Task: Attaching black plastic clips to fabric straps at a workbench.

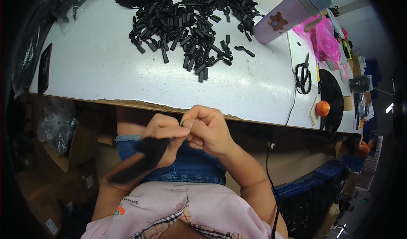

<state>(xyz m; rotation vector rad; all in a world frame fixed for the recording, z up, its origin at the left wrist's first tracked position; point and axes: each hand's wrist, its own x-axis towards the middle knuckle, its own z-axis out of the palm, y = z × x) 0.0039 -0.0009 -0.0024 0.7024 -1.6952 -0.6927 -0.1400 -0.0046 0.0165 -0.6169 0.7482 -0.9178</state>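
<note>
My left hand (164,128) and my right hand (210,131) meet just off the table's front edge, above my lap, with fingertips pinched together. A black fabric strap (146,156) trails from my left hand down over my left forearm, slightly blurred. My right thumb and forefinger are closed at the left fingertips; whatever lies between them is hidden. Ahead on the white table lies a large heap of black zipper pulls (186,31). One zipper pull (245,50) rests apart, right of the heap.
A lilac bottle (284,20) stands right of the heap. Beyond it are black scissors (303,75), a pink plastic bag (324,41) and an orange round object (322,108). A dark phone-like slab (44,69) lies at the table's left edge. A cable (268,167) hangs on the right.
</note>
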